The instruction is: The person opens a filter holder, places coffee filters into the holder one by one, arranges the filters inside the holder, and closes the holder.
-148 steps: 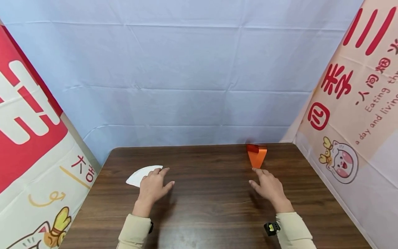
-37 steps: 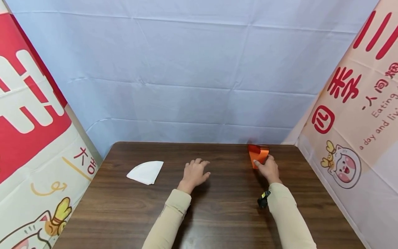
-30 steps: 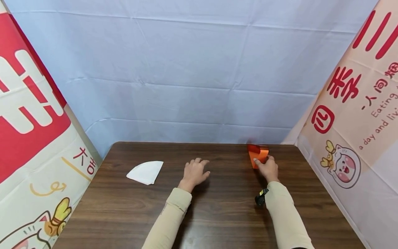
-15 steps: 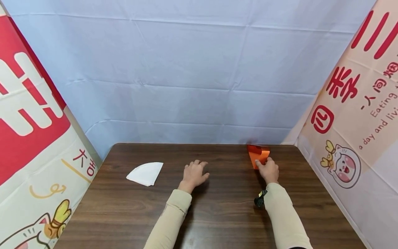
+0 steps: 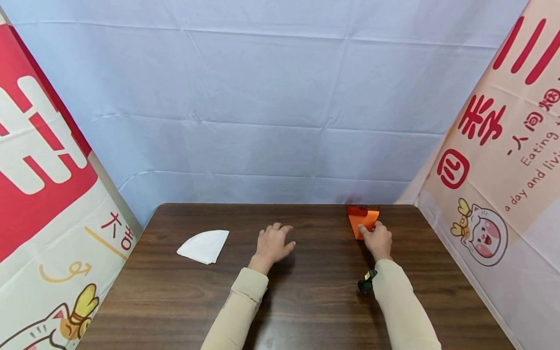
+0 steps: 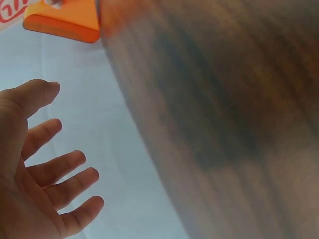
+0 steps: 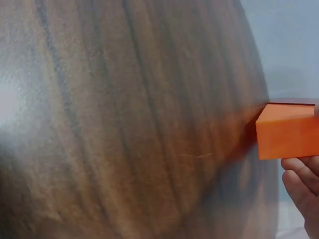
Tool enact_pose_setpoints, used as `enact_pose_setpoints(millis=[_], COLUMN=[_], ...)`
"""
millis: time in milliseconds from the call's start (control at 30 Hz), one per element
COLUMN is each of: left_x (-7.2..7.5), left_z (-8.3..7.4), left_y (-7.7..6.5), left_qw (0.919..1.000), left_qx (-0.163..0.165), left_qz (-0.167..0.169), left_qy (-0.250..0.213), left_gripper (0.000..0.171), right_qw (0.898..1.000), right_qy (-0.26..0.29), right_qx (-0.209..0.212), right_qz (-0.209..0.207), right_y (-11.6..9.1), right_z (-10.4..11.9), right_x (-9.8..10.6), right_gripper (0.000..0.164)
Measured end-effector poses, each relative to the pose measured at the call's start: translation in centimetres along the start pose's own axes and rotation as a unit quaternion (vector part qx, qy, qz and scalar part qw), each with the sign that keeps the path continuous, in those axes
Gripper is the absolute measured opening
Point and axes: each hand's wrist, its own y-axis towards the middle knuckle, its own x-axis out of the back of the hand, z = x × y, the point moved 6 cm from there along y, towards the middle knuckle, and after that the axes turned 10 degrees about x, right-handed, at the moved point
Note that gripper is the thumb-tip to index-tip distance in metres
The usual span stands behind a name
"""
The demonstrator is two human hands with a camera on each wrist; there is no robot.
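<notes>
An orange, glossy wedge-shaped holder [image 5: 365, 219] stands at the back right of the table, narrowing toward its bottom. My right hand [image 5: 378, 240] grips its right side, thumb on the front face and fingers round behind. The right wrist view has the holder [image 7: 288, 138] at the right edge, with fingers [image 7: 301, 186] beneath it. A fan-shaped stack of white paper filters [image 5: 204, 246] lies flat at the left. Between the two, my left hand [image 5: 272, 244] is held palm down with fingers spread, holding nothing; in the left wrist view its fingers [image 6: 67, 191] are loosely bent.
The dark wood table [image 5: 306, 311] ends at a pale blue cloth backdrop [image 5: 262, 121]. Printed cloths hang on both sides, a red and white one [image 5: 48, 160] at left and a beige one [image 5: 503, 160] at right. A small black device [image 5: 366, 282] sits at the right wrist.
Since the oldest frame, my left hand has moved right, off the white paper filters, and my right hand has reached forward and gripped the orange holder. Over the last second both hands stay nearly still.
</notes>
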Motion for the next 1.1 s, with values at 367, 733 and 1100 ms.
enact_pose_setpoints(millis=[367,733,1100], left_x=[4.0,4.1,4.5], left_z=[-0.8,-0.6,0.0], left_y=[0.3,0.4,-2.4], left_qw=[0.998,0.9984,0.9971], left_qx=[-0.027,-0.023,-0.039], left_qz=[-0.057,-0.052,-0.066], left_qy=[0.0,0.002,0.004], left_gripper=[0.046,0.047,0.048], right_qw=[0.999,0.999,1.0], right_qy=[-0.002,0.001,0.026], right_qx=[0.015,0.01,-0.001], right_qz=[-0.046,-0.041,-0.003], right_y=[0.5,0.5,-1.8], right_z=[2.3,2.3,2.8], right_x=[2.3,2.3,2.5], right_gripper=[0.037,0.037,0.034])
